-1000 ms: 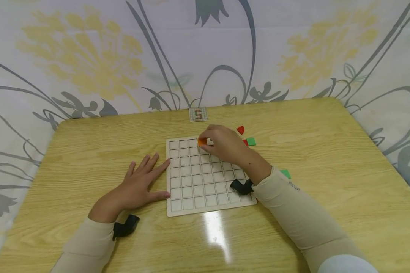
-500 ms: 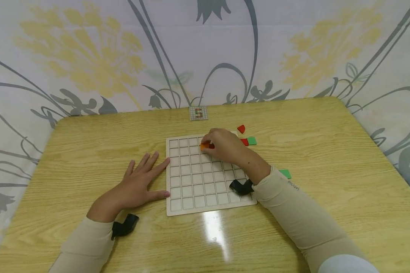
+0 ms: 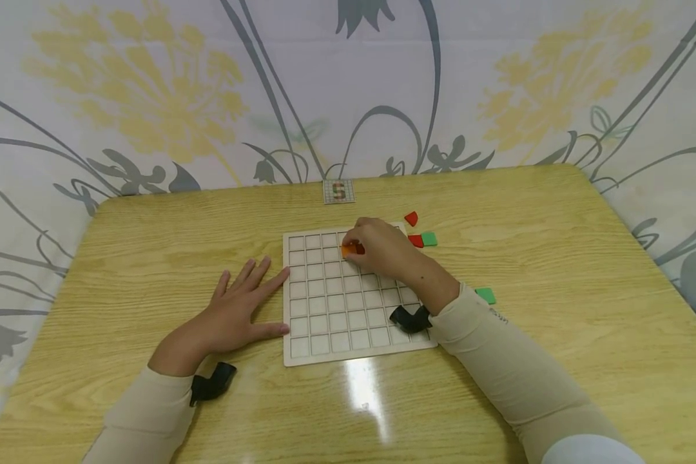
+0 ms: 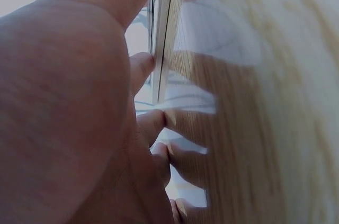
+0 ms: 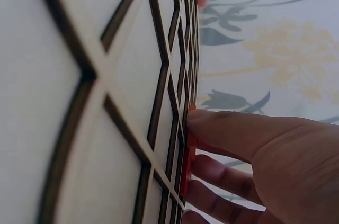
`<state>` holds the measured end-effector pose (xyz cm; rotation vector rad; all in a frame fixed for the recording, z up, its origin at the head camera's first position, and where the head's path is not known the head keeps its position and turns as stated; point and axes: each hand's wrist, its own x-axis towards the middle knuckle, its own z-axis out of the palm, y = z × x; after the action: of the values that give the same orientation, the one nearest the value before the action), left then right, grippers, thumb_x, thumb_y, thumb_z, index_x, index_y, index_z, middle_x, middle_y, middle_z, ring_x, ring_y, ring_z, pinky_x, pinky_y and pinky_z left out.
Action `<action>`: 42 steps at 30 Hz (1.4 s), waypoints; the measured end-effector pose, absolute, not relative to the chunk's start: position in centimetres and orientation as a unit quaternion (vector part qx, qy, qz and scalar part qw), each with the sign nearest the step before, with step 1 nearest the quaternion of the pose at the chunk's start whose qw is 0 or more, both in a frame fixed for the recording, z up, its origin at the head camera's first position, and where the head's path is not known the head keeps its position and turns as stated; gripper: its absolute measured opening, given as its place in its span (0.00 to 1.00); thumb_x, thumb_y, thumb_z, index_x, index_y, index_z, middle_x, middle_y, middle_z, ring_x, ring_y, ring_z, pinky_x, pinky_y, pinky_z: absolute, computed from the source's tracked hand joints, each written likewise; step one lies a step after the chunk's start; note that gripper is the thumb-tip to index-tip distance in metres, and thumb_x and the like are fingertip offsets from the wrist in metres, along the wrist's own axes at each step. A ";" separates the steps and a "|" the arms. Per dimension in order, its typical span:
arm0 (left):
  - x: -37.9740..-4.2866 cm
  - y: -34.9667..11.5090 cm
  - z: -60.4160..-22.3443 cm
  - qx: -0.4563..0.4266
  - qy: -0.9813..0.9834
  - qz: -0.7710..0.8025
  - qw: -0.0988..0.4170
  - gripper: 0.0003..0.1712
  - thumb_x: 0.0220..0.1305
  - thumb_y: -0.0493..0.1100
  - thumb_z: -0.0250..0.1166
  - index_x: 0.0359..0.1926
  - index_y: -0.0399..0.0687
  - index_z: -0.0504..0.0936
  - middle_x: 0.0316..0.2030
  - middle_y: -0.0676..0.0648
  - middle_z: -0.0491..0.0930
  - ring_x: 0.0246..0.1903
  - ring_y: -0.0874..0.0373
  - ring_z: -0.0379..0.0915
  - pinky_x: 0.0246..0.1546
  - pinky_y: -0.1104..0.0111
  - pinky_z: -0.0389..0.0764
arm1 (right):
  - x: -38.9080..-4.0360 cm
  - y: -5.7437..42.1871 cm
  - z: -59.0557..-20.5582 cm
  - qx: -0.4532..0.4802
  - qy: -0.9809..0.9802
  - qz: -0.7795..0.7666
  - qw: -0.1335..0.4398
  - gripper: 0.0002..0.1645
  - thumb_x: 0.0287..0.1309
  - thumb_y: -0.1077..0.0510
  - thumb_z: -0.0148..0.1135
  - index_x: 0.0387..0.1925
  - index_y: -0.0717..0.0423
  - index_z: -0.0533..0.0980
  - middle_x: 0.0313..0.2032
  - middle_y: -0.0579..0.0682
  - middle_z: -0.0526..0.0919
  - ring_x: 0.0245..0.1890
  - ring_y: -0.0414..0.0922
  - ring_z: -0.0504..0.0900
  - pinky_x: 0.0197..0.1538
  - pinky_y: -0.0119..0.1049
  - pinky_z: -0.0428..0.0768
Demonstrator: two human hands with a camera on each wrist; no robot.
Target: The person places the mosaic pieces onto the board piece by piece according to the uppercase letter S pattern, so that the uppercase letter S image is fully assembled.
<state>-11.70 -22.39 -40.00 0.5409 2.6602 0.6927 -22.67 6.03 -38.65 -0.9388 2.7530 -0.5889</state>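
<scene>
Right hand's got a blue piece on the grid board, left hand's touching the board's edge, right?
No, the head view shows the right hand holding an orange piece, not blue, on the grid board; the left hand does touch its edge.

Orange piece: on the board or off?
On. The right wrist view shows the orange piece against the board, held by the right hand. Whether it's fully seated, I cannot tell.

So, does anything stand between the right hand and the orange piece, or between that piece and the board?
Nothing visible does. The right hand pinches the orange piece against the board; a red piece lies beside it, not between. The hand hides whether the orange piece sits flat.
</scene>
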 end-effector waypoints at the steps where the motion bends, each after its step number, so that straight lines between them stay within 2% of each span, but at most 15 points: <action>1: -11.7 -22.4 -40.0 0.190 0.936 0.243 0.169 0.53 0.62 0.68 0.64 0.80 0.62 0.49 0.80 0.39 0.36 0.79 0.36 0.25 0.71 0.34 0.25 | -22.6 6.1 -38.6 -0.314 0.925 -0.196 0.087 0.15 0.63 0.55 0.69 0.50 0.54 0.85 0.43 0.52 0.82 0.38 0.45 0.76 0.39 0.36 0.77; 12: -11.6 -22.3 -39.7 0.189 0.935 0.247 0.172 0.53 0.62 0.69 0.64 0.80 0.62 0.49 0.80 0.39 0.36 0.79 0.37 0.25 0.71 0.35 0.24 | -22.6 6.3 -38.5 -0.321 0.923 -0.191 0.091 0.17 0.62 0.57 0.68 0.52 0.56 0.84 0.45 0.53 0.82 0.38 0.46 0.76 0.40 0.37 0.76; 20: -11.6 -22.2 -39.6 0.189 0.935 0.247 0.171 0.53 0.62 0.68 0.64 0.80 0.62 0.49 0.80 0.40 0.36 0.79 0.37 0.25 0.71 0.35 0.24 | -22.5 6.5 -38.3 -0.328 0.918 -0.199 0.100 0.18 0.64 0.61 0.65 0.54 0.58 0.83 0.46 0.54 0.81 0.43 0.48 0.79 0.46 0.39 0.80; 28: -11.6 -22.3 -39.6 0.189 0.934 0.249 0.172 0.53 0.62 0.68 0.64 0.80 0.62 0.49 0.80 0.40 0.36 0.79 0.37 0.25 0.71 0.35 0.24 | -22.5 6.5 -38.4 -0.344 0.915 -0.190 0.092 0.18 0.65 0.60 0.65 0.55 0.58 0.83 0.45 0.54 0.81 0.42 0.48 0.79 0.44 0.38 0.79; 34: -11.5 -22.3 -39.5 0.188 0.934 0.249 0.175 0.53 0.62 0.68 0.64 0.80 0.62 0.49 0.80 0.39 0.36 0.79 0.37 0.25 0.71 0.35 0.24 | -22.6 6.5 -38.6 -0.354 0.911 -0.193 0.087 0.17 0.65 0.63 0.62 0.54 0.58 0.84 0.44 0.54 0.82 0.39 0.47 0.78 0.40 0.36 0.78; 42: -11.5 -22.3 -39.5 0.190 0.933 0.252 0.171 0.53 0.62 0.67 0.65 0.80 0.61 0.50 0.80 0.39 0.37 0.79 0.36 0.26 0.71 0.34 0.24 | -22.5 6.5 -38.7 -0.353 0.910 -0.200 0.082 0.16 0.65 0.63 0.63 0.54 0.58 0.84 0.44 0.54 0.82 0.41 0.48 0.79 0.42 0.36 0.78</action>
<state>-11.53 -22.28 -39.49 0.5408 2.6504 0.7149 -22.53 6.45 -38.73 -1.0555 2.7193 -0.5980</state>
